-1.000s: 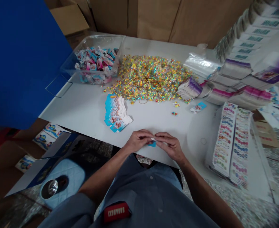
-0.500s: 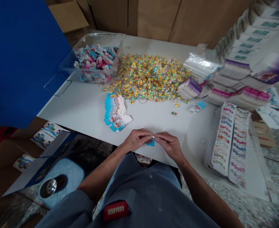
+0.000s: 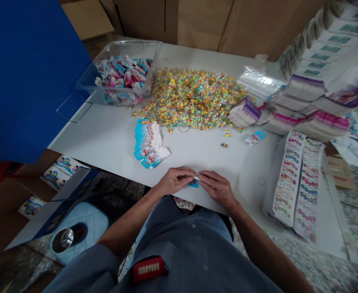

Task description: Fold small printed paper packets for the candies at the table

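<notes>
Two bare hands work close together at the near edge of a smooth white counter (image 3: 105, 134). The left hand (image 3: 175, 181) and the right hand (image 3: 217, 189) curl inward, their fingertips meeting to pinch a small folded card (image 3: 197, 178) between them, with a bright blue paper tab (image 3: 193, 184) showing just below it. The card sits just above the counter, at the middle of the near edge.

Beyond the hands, a fanned row of glossy blue-edged cards (image 3: 148, 144) lies to the left. Farther back spreads a wide, lumpy heap of tiny shiny packets (image 3: 191, 99) in yellow, orange and green. To its left, a clear plastic bin (image 3: 130, 42) with a wire handle holds crumpled pink and blue packets (image 3: 121, 77). A few loose colored beads (image 3: 224, 145) and a single small card (image 3: 254, 137) lie apart on the bare surface.

On the right, tall stacks of printed cards (image 3: 301, 87) with purple, pink and green bands rise in rows, beside a crinkled clear plastic bag (image 3: 260, 83). Two long printed sheets (image 3: 297, 185) patterned with rows of colored ovals lie side by side. Flat brown cardboard (image 3: 203, 24) forms the back, and a large deep-blue panel (image 3: 29, 81) fills the left. Below, the person's gray-blue shirt (image 3: 179, 228) carries a red badge (image 3: 148, 269).
</notes>
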`<state>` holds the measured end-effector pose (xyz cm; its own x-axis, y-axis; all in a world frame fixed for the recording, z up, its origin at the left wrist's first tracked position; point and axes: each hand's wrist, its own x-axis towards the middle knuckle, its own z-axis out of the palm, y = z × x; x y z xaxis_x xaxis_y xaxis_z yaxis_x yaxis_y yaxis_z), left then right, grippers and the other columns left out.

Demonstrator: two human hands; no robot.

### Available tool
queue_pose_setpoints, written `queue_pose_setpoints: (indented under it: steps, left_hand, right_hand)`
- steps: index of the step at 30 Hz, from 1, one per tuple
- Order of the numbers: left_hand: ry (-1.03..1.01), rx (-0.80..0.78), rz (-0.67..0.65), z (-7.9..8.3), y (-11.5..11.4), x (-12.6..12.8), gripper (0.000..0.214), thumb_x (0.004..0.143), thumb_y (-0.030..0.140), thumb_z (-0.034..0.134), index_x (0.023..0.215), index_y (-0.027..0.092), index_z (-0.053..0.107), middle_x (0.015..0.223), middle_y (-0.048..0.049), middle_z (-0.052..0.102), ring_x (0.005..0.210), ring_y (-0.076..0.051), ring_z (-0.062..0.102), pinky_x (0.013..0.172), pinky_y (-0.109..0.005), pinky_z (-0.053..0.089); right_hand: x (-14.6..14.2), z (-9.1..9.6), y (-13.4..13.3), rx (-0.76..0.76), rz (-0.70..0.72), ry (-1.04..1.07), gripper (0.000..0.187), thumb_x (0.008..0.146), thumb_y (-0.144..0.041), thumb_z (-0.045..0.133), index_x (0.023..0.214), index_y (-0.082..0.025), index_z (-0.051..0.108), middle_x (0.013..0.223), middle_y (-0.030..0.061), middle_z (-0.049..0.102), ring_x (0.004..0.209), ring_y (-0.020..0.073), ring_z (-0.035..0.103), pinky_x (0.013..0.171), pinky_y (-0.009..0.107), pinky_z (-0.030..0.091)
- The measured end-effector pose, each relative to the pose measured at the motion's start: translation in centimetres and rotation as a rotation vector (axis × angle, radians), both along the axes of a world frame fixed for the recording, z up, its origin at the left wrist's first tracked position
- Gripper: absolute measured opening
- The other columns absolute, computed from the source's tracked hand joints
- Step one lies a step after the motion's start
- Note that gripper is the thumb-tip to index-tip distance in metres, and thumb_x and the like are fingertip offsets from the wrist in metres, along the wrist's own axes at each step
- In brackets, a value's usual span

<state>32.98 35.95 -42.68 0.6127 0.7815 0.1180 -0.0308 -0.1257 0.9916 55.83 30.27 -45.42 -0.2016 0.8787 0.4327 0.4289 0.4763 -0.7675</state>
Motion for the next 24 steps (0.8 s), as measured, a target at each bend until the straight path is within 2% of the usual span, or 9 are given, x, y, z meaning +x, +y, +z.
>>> queue_pose_setpoints:
  steps: [9, 15, 19, 24]
  left_hand:
    - [0.082, 0.257, 0.137, -1.8, -0.5, 0.2, 0.024, 0.095, 0.036, 0.065, 0.105, 0.021, 0.082, 0.11, -0.0114, 0.079, 0.104, -0.021, 0.074, 0.096, -0.035, 0.059]
    - [0.067, 0.308, 0.129, -2.2, -0.4, 0.1, 0.022, 0.096, 0.031, 0.064, 0.106, 0.02, 0.081, 0.107, -0.011, 0.08, 0.101, -0.019, 0.075, 0.093, -0.032, 0.06]
    - [0.125, 0.388, 0.119, -2.8, -0.4, -0.3, 0.024, 0.097, 0.029, 0.059, 0.106, 0.023, 0.081, 0.113, -0.0096, 0.079, 0.105, -0.019, 0.075, 0.095, -0.032, 0.061]
    - [0.19, 0.488, 0.129, -3.5, -0.8, -0.2, 0.024, 0.096, 0.029, 0.06, 0.107, 0.024, 0.08, 0.121, -0.0088, 0.076, 0.105, -0.018, 0.075, 0.096, -0.031, 0.061]
  right_hand:
    - [0.1, -1.3, -0.2, 0.108, -0.007, -0.075, 0.037, 0.094, -0.017, 0.066, 0.124, -0.037, 0.073, 0.122, 0.0069, 0.074, 0.097, 0.0221, 0.072, 0.084, 0.04, 0.061]
    - [0.1, -1.4, -0.1, 0.132, 0.015, -0.129, 0.035, 0.096, -0.017, 0.062, 0.124, -0.035, 0.074, 0.121, 0.0076, 0.075, 0.1, 0.023, 0.071, 0.083, 0.041, 0.061]
    - [0.2, -1.3, -0.1, 0.12, 0.002, -0.19, 0.031, 0.097, -0.02, 0.061, 0.121, -0.034, 0.075, 0.118, 0.0081, 0.076, 0.099, 0.0237, 0.072, 0.082, 0.041, 0.062]
    - [-0.4, -0.5, -0.2, 0.084, 0.001, -0.124, 0.026, 0.095, -0.021, 0.064, 0.112, -0.033, 0.079, 0.114, 0.0077, 0.077, 0.094, 0.0233, 0.073, 0.081, 0.04, 0.062]
